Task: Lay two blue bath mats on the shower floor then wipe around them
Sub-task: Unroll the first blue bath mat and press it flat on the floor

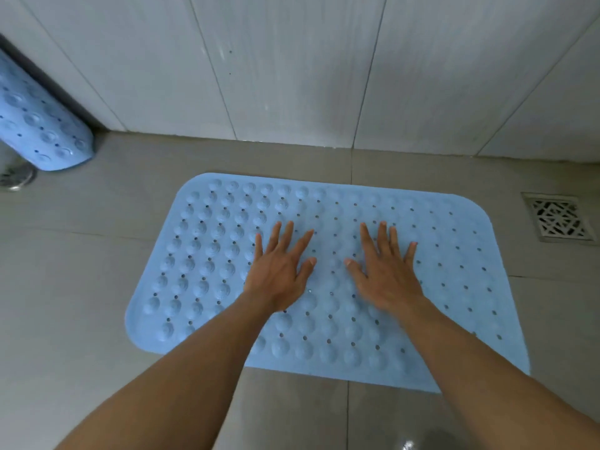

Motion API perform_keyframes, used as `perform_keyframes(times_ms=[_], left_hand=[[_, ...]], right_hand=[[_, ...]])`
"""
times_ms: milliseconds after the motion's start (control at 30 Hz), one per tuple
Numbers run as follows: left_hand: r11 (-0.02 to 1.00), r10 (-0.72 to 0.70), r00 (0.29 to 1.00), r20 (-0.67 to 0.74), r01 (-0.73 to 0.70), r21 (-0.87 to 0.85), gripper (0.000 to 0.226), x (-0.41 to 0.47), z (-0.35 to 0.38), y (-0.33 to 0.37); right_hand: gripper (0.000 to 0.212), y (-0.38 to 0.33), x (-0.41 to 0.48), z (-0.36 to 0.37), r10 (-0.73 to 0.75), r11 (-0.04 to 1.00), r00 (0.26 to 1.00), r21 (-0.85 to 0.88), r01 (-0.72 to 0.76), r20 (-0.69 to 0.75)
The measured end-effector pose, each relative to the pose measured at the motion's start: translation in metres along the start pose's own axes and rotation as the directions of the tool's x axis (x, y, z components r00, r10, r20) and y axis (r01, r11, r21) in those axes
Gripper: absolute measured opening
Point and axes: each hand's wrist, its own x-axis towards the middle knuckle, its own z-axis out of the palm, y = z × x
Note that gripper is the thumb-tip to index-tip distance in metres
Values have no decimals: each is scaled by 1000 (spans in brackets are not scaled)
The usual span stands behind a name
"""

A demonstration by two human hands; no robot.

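Observation:
A blue bath mat (207, 254) with round bumps and small holes lies flat on the grey tiled shower floor, a little off the back wall. My left hand (279, 267) and my right hand (386, 271) both rest palm down on its middle, fingers spread, holding nothing. A second blue bath mat (39, 125) stands curled at the far left, its suction cups facing out, leaning where the wall meets the floor.
A square metal floor drain (558, 219) sits in the floor right of the flat mat. A round metal fitting (18, 177) shows at the left edge below the curled mat. White wall tiles (292, 66) close the back. Wet sheen marks the floor near the bottom edge.

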Motion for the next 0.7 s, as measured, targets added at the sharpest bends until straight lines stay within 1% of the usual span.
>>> perform_keyframes(times_ms=[167,267,400,500,633,700], left_hand=[[981,-176,983,-41,179,74,69,-68,-2,-81],[959,-259,965,-53,263,102,70,-87,-8,-127],[966,-233,972,-38,236,108,65,-95,-5,-162],[967,-234,971,-53,238,93,63,-96,0,-165],[971,-220,974,-61,224,83,59,-98,0,-167],[971,-215,975,-65,220,90,58,-98,0,-167]], right_hand=[[77,-103,-36,37,-159,986,987,-42,159,-6],[80,-151,-47,64,-171,984,985,-48,170,-23],[76,-183,-51,86,-120,990,991,-75,116,-52],[76,-186,-51,89,-96,994,992,-69,90,-84],[75,-186,-50,88,-105,992,993,-77,101,-47],[71,-186,-49,88,-100,993,993,-65,96,-59]])
